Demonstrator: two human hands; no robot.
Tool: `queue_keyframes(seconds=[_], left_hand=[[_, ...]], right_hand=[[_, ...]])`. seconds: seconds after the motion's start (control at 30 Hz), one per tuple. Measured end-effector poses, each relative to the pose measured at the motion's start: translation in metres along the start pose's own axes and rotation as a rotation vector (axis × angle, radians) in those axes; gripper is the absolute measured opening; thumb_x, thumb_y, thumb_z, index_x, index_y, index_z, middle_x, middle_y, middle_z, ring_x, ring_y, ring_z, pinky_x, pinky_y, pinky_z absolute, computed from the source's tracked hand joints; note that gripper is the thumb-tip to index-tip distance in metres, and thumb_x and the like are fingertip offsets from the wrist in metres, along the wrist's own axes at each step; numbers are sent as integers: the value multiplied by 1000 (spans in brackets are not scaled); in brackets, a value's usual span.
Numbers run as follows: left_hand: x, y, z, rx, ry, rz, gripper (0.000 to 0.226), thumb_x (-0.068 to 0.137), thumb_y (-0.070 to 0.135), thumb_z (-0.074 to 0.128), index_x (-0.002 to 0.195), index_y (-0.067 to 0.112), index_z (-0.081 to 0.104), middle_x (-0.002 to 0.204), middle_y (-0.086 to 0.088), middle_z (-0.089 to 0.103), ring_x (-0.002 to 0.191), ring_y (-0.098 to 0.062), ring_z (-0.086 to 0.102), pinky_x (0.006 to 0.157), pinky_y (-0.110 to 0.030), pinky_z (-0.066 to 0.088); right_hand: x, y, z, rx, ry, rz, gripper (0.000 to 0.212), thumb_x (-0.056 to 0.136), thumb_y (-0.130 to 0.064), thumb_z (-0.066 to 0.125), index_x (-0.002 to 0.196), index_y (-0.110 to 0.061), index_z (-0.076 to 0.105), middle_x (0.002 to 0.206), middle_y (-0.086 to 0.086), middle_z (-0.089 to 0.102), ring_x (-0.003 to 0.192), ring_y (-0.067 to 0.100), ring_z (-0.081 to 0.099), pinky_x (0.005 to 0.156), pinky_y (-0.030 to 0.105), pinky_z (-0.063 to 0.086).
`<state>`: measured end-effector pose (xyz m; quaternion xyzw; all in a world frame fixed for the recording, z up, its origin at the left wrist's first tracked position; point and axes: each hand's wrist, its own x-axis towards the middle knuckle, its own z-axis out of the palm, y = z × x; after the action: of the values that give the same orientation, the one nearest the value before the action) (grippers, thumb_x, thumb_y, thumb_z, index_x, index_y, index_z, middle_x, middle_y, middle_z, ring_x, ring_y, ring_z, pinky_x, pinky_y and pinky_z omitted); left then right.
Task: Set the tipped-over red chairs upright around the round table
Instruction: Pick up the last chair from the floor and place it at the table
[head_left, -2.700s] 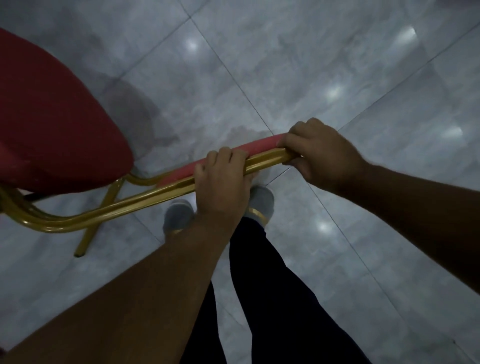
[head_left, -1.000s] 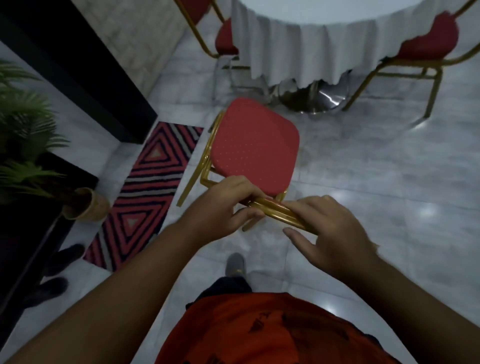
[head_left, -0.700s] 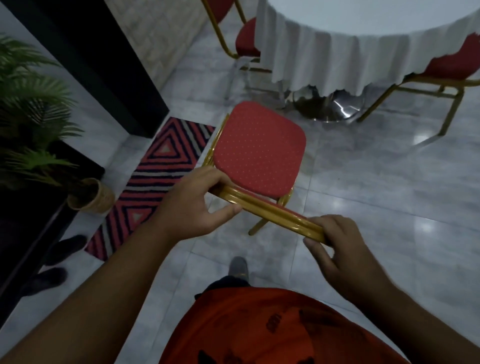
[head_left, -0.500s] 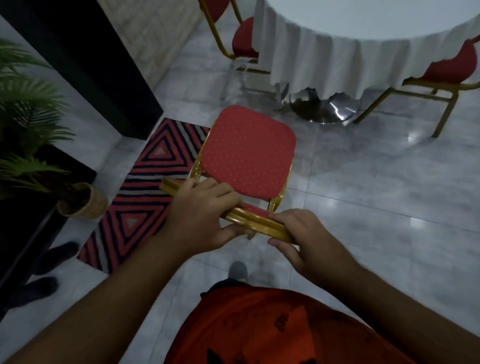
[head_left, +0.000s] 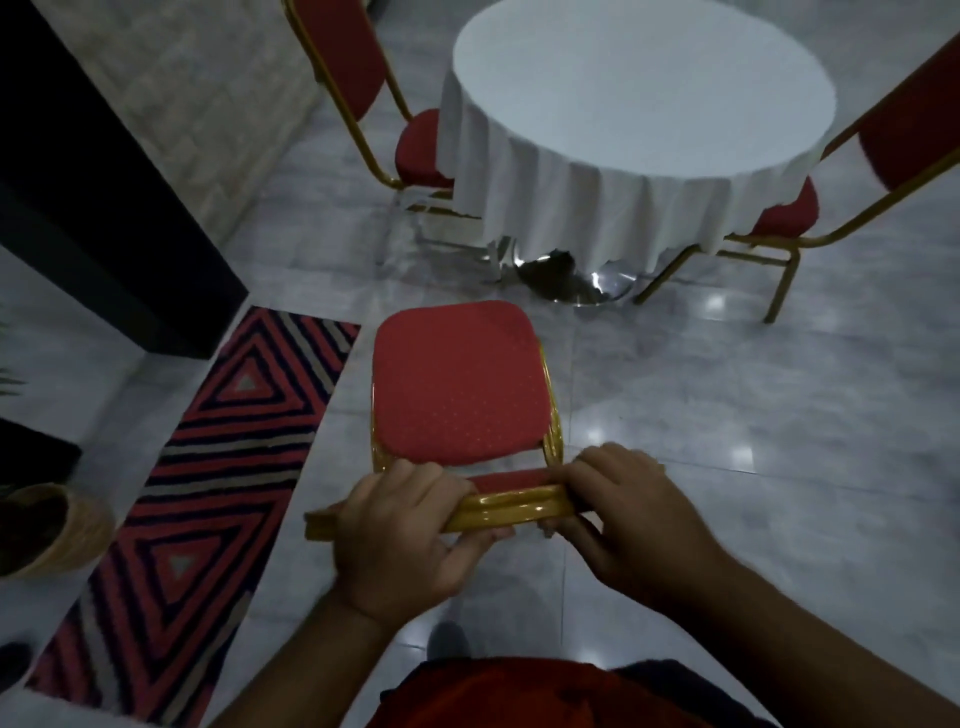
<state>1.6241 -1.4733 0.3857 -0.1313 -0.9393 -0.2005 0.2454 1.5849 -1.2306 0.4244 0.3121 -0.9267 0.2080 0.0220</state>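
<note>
A red chair (head_left: 457, 382) with a gold frame stands upright in front of me, its seat facing the round table (head_left: 644, 88) with the white cloth. My left hand (head_left: 405, 535) and my right hand (head_left: 623, 509) both grip the top rail of its backrest, side by side. Two more red chairs stand upright at the table: one on the left (head_left: 415, 150), one on the right (head_left: 789, 208), both partly tucked under the cloth.
A striped red and black rug (head_left: 208, 467) lies on the grey tiled floor to the left. A woven plant pot (head_left: 52, 530) sits at the far left. A black wall panel (head_left: 93, 208) runs along the left. The table's chrome base (head_left: 571, 280) shows under the cloth.
The chair went from lying low near my feet to standing upright facing the table. It has turned square to the table, and my hands have shifted closer together on the backrest rail.
</note>
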Motion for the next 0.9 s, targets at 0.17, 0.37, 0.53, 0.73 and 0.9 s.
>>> queue_keyframes(seconds=[0.17,0.37,0.53,0.73,0.9], left_hand=[[48,3,28,-139,-40,111,40,80,65,74,79,25,68,74,12,59,68,-12,50,61,-27,32],[120,32,72,-201,-80,178,41,80,63,75,81,22,70,72,11,58,66,-12,48,55,-35,40],[167,74,111,-202,-89,188,41,80,63,75,81,23,70,74,11,59,69,-10,50,58,-33,41],[221,82,158,-243,-89,184,40,81,62,74,85,22,71,75,10,58,68,-13,52,57,-38,43],[254,62,182,-275,-159,160,38,82,63,71,84,26,70,76,12,56,71,-11,50,62,-38,42]], right_hand=[[-3,33,-2,46,119,74,31,91,-49,59,109,-25,67,91,-20,51,84,-1,40,67,31,44],[5,106,-27,12,286,102,35,94,-57,52,94,-25,65,84,-14,54,76,10,51,60,36,41],[-1,171,-49,30,331,147,30,91,-59,54,95,-31,63,86,-18,51,77,7,50,62,35,39],[26,231,-66,58,326,186,29,91,-57,57,96,-30,64,88,-17,56,79,8,52,67,37,40],[60,252,-65,49,282,209,30,92,-57,55,97,-28,64,91,-17,56,83,7,51,70,37,42]])
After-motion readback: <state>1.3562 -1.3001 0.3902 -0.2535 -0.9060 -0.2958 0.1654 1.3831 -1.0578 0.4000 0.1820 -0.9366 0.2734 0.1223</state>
